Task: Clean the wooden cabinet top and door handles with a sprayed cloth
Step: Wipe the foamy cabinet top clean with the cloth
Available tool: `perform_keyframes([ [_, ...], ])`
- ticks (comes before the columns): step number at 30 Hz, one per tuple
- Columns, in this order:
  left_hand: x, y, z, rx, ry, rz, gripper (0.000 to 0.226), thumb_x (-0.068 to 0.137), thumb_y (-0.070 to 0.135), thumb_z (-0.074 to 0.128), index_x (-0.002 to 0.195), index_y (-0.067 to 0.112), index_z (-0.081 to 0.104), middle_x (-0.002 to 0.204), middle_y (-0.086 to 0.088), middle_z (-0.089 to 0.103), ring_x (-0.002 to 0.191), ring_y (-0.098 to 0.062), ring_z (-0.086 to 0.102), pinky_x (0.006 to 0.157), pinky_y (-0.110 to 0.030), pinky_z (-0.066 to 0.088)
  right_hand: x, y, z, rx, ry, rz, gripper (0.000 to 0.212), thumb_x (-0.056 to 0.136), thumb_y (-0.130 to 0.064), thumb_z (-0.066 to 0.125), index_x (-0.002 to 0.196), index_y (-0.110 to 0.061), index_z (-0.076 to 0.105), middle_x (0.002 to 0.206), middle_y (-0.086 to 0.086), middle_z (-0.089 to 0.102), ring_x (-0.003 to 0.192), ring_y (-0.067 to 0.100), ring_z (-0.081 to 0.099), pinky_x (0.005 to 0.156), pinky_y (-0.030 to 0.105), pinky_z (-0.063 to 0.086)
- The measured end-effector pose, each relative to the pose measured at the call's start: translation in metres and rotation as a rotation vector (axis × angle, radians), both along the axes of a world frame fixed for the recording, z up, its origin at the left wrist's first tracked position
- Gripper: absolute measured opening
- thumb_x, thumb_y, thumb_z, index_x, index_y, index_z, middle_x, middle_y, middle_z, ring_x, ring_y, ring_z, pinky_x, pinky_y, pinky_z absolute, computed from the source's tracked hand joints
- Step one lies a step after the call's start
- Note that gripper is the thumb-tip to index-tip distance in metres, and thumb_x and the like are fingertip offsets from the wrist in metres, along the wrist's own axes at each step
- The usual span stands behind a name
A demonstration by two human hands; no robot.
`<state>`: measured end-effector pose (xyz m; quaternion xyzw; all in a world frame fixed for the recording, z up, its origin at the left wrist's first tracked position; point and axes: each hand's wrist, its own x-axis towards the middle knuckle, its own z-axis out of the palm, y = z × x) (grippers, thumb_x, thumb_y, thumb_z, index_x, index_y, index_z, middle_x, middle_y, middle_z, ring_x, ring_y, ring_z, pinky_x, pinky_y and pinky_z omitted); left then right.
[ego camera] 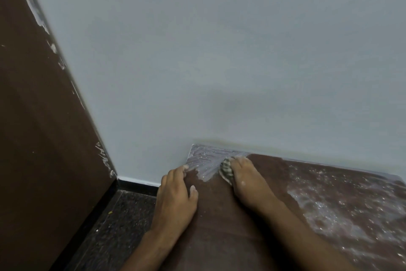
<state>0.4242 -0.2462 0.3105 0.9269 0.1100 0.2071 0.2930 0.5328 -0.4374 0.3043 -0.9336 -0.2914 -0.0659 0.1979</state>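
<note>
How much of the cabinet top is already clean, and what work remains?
Done: a dark strip of the cabinet top between the hands looks wiped. In hand: the right hand presses the cloth against the dusty back left corner, while the left hand rests on the left edge. Left: that corner and the white dust on the right side. The door handles are not in view.

Two bare forearms reach up from the bottom edge of the frame toward its lower middle. The left hand (175, 196) lies palm down, just left of centre, fingers bent slightly forward and close together, thumb spread to the right; pale dust coats the fingertips. The right hand (246, 179), a little higher and to the right, also faces palm down, fingers pointing to the upper left and curled over something small, with pale specks on its back.
</note>
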Motion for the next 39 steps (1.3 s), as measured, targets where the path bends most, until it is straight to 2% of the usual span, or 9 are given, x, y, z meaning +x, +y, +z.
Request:
perform_keyframes([
  [6,0.010,0.004,-0.004,-0.066,-0.004,0.010,0.049,0.082,0.017,0.065,0.129,0.015,0.050,0.121,0.002,0.054,0.114,-0.017,0.047,0.100,-0.030,0.041,-0.044,0.023,-0.012,0.031,-0.048,0.244,0.046,0.096,-0.015,0.048,0.141,-0.010,0.048,0.143,0.008,0.051,0.137,0.023,0.042,0.123,0.037,0.023],
  [9,0.013,0.007,-0.004,-0.109,-0.007,0.010,0.047,0.082,0.014,0.065,0.127,0.015,0.051,0.119,0.002,0.052,0.113,-0.017,0.050,0.100,-0.028,0.039,-0.018,0.021,-0.010,0.059,-0.063,0.147,0.042,0.097,-0.014,0.050,0.138,-0.009,0.051,0.138,0.010,0.054,0.131,0.027,0.046,0.118,0.028,0.027],
  [12,0.013,0.011,-0.001,-0.199,-0.009,0.036,0.044,0.083,0.012,0.064,0.125,0.018,0.053,0.117,0.005,0.051,0.103,-0.019,0.056,0.095,-0.033,0.046,-0.012,0.037,-0.005,0.063,-0.073,0.108,0.039,0.095,-0.016,0.050,0.132,-0.004,0.056,0.128,0.014,0.058,0.121,0.032,0.053,0.118,0.038,0.031],
  [17,0.023,0.017,-0.001,-0.274,-0.024,0.077,0.042,0.081,0.002,0.058,0.121,0.017,0.057,0.115,0.002,0.054,0.096,-0.022,0.059,0.089,-0.031,0.048,-0.037,0.057,-0.012,0.041,-0.075,0.382,0.039,0.101,-0.020,0.047,0.137,-0.006,0.051,0.137,0.011,0.055,0.128,0.025,0.048,0.117,0.038,0.032],
  [23,0.034,0.025,-0.001,-0.341,0.000,0.105,0.043,0.083,0.002,0.054,0.123,0.018,0.056,0.113,0.005,0.058,0.096,-0.019,0.060,0.090,-0.032,0.048,0.020,0.067,-0.012,-0.052,-0.100,0.086,0.052,0.094,-0.021,0.038,0.143,-0.004,0.046,0.148,0.014,0.046,0.138,0.041,0.039,0.115,0.053,0.036],
  [28,0.043,0.032,0.002,-0.444,0.014,0.174,0.038,0.086,0.008,0.054,0.121,0.023,0.055,0.108,0.009,0.061,0.095,-0.019,0.061,0.083,-0.031,0.047,0.001,0.076,-0.009,0.043,-0.111,0.414,0.044,0.098,-0.014,0.050,0.142,-0.019,0.049,0.145,-0.001,0.049,0.139,0.023,0.037,0.119,0.037,0.030],
  [33,0.053,0.027,0.000,-0.441,0.030,0.171,0.036,0.090,0.005,0.045,0.121,0.019,0.057,0.107,0.004,0.064,0.099,-0.019,0.060,0.084,-0.031,0.046,0.043,0.094,-0.004,0.116,-0.053,0.213,0.040,0.094,-0.010,0.052,0.134,-0.007,0.058,0.134,0.011,0.057,0.124,0.032,0.046,0.111,0.046,0.039],
  [36,0.058,0.029,0.004,-0.501,0.065,0.203,0.035,0.093,0.011,0.041,0.125,0.019,0.054,0.108,-0.001,0.067,0.097,-0.020,0.061,0.075,-0.028,0.042,0.030,0.105,-0.012,0.047,-0.045,0.333,0.045,0.100,-0.015,0.047,0.144,-0.008,0.045,0.144,0.010,0.049,0.136,0.030,0.035,0.120,0.044,0.026],
  [39,0.063,0.030,0.005,-0.619,0.103,0.225,0.039,0.091,0.011,0.039,0.127,0.022,0.049,0.099,0.001,0.070,0.084,-0.014,0.063,0.066,-0.027,0.044,0.049,0.098,-0.014,0.023,-0.108,0.325,0.043,0.099,-0.014,0.052,0.141,-0.006,0.049,0.142,0.014,0.052,0.132,0.033,0.043,0.118,0.043,0.030],
])
